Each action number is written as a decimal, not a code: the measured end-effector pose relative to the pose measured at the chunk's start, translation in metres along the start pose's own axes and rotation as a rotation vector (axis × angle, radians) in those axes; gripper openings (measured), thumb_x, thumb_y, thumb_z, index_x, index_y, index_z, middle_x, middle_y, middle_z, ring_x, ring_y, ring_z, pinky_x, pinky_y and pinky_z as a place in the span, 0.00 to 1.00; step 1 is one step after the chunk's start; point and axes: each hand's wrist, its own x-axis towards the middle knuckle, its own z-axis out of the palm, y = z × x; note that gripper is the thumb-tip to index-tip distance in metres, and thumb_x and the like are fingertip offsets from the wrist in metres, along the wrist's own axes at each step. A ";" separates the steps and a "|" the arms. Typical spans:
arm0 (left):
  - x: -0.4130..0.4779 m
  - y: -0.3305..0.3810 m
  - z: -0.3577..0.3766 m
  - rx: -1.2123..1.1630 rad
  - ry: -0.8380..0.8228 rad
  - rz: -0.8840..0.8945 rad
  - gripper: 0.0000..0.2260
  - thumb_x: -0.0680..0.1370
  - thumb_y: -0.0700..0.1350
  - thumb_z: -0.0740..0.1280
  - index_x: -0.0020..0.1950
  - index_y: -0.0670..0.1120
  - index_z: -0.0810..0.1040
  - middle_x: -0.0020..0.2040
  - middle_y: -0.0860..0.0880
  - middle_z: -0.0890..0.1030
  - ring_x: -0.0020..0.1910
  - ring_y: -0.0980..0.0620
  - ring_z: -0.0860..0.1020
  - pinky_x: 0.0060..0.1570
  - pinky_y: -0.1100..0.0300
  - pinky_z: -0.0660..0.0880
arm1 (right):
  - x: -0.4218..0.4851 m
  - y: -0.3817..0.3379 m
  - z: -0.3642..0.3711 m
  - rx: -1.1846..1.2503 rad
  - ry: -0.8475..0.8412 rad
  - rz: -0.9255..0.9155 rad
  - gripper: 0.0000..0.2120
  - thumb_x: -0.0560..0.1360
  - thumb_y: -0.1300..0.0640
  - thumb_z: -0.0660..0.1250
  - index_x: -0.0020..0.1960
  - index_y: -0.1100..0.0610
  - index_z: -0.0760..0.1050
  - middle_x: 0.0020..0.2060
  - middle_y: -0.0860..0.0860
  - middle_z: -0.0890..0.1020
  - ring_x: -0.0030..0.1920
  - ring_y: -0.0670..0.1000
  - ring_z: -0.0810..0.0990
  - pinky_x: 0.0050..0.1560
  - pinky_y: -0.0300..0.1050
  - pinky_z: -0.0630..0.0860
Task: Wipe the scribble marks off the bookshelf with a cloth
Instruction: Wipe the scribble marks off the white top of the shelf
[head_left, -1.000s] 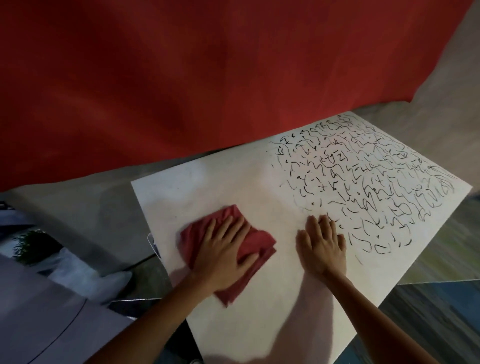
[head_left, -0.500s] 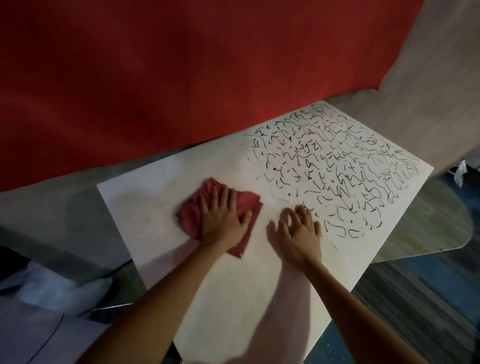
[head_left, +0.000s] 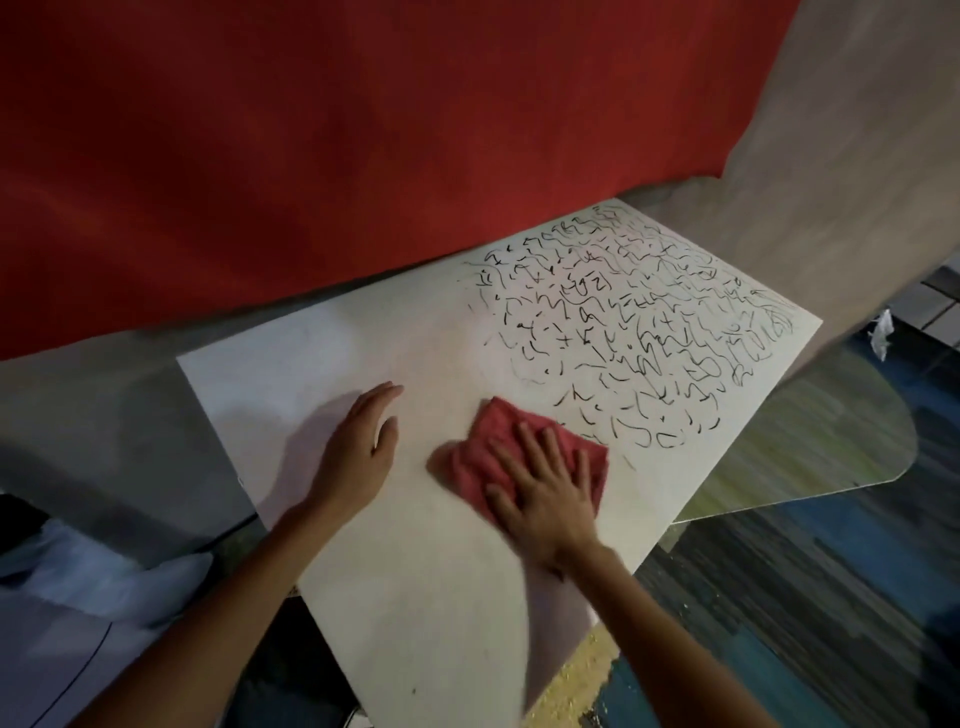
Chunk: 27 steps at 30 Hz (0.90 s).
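A white shelf board (head_left: 426, 597) lies flat before me. Black scribble marks (head_left: 639, 327) cover its far right part; the near and left parts are bare. A red cloth (head_left: 483, 452) lies on the board at the near edge of the marks. My right hand (head_left: 545, 493) presses flat on the cloth with its fingers spread. My left hand (head_left: 363, 447) rests open on the bare board, left of the cloth and apart from it.
A red wall panel (head_left: 363, 130) rises behind the board, with a grey wall (head_left: 841, 156) to the right. A clear curved panel (head_left: 810, 447) sticks out past the board's right edge. White sheeting (head_left: 78, 597) lies at the lower left. Striped blue carpet (head_left: 831, 597) is at the lower right.
The cloth has passed from under my left hand to under my right hand and moved right, up to the marks. My left hand now lies bare on the board.
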 end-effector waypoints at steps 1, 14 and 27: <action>-0.006 -0.004 -0.001 0.104 -0.035 0.015 0.16 0.80 0.35 0.61 0.68 0.39 0.73 0.69 0.43 0.72 0.69 0.44 0.69 0.67 0.61 0.62 | 0.003 0.024 -0.005 -0.026 -0.016 0.104 0.39 0.66 0.31 0.32 0.76 0.38 0.47 0.78 0.47 0.42 0.77 0.53 0.37 0.72 0.63 0.37; -0.017 0.011 0.012 0.422 -0.098 -0.041 0.20 0.83 0.43 0.55 0.76 0.46 0.62 0.78 0.51 0.57 0.78 0.51 0.49 0.73 0.45 0.43 | -0.105 -0.092 0.022 -0.032 -0.018 -0.109 0.27 0.73 0.33 0.54 0.71 0.38 0.64 0.72 0.48 0.67 0.72 0.62 0.64 0.67 0.64 0.49; -0.032 -0.006 0.031 0.729 -0.180 -0.019 0.35 0.75 0.59 0.38 0.75 0.45 0.65 0.75 0.48 0.64 0.76 0.46 0.59 0.72 0.40 0.50 | -0.031 0.015 -0.018 0.035 -0.068 0.407 0.30 0.78 0.38 0.45 0.78 0.45 0.51 0.78 0.54 0.52 0.76 0.63 0.47 0.67 0.73 0.39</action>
